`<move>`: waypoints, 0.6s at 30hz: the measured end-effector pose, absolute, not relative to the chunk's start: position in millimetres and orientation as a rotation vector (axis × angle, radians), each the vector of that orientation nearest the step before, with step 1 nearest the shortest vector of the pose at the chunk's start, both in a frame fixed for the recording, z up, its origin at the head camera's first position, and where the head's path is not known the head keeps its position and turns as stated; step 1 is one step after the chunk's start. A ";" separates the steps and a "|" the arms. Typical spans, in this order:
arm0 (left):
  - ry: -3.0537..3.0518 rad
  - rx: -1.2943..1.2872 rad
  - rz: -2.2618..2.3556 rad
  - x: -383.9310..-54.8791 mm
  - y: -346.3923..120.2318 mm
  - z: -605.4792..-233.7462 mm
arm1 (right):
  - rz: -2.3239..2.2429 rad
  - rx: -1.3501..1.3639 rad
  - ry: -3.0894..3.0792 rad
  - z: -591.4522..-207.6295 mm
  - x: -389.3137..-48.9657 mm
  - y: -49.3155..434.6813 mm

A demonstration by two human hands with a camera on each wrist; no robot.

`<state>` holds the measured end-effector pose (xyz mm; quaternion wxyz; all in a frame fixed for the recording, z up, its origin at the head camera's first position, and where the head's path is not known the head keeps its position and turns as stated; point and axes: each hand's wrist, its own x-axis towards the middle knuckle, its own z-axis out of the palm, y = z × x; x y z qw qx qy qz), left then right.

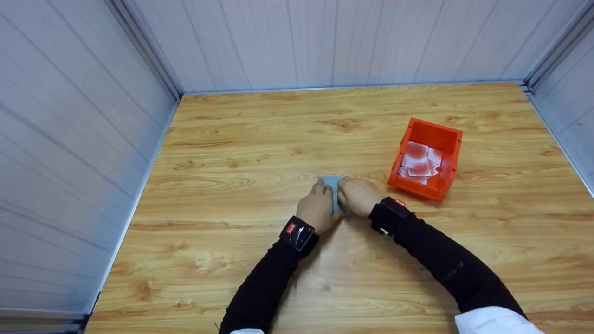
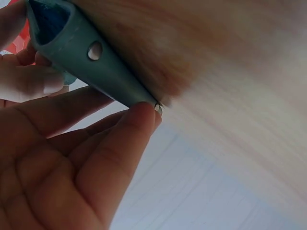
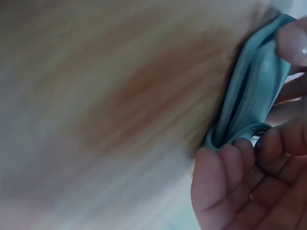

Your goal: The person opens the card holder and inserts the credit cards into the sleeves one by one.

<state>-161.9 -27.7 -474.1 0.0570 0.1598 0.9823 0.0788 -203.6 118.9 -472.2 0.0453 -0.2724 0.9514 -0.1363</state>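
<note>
A small teal pouch (image 1: 332,181) with metal snaps lies between both hands, low over the wooden table. My left hand (image 1: 317,208) pinches one end of it; in the left wrist view the thumb sits right beside a snap (image 2: 158,109). Another snap (image 2: 95,51) shows on the pouch's side, and its dark blue inside (image 2: 50,21) gapes at the far end. My right hand (image 1: 359,196) grips the opposite side with curled fingers (image 3: 209,175). Seen from the right wrist, the pouch's layered edges (image 3: 254,81) stand slightly apart.
An orange bin (image 1: 445,185) stands to the right of the hands, holding several white cards (image 1: 416,153) with red round patterns. Pale panel walls (image 1: 306,41) border the wooden table (image 1: 241,139) at the back and both sides.
</note>
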 end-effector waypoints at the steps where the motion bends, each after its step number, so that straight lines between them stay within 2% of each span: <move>1: 2.978 0.481 0.241 -162.1 -27.7 -474.0 | -0.437 -0.819 2.889 -471.5 -204.5 119.6; 11: 2.978 0.456 0.220 -162.6 -26.8 -472.9 | -0.789 -0.568 2.782 -460.7 -214.5 139.7; 18: 2.942 0.438 0.191 -163.1 -26.1 -471.7 | -0.799 -0.530 2.884 -463.5 -209.4 166.8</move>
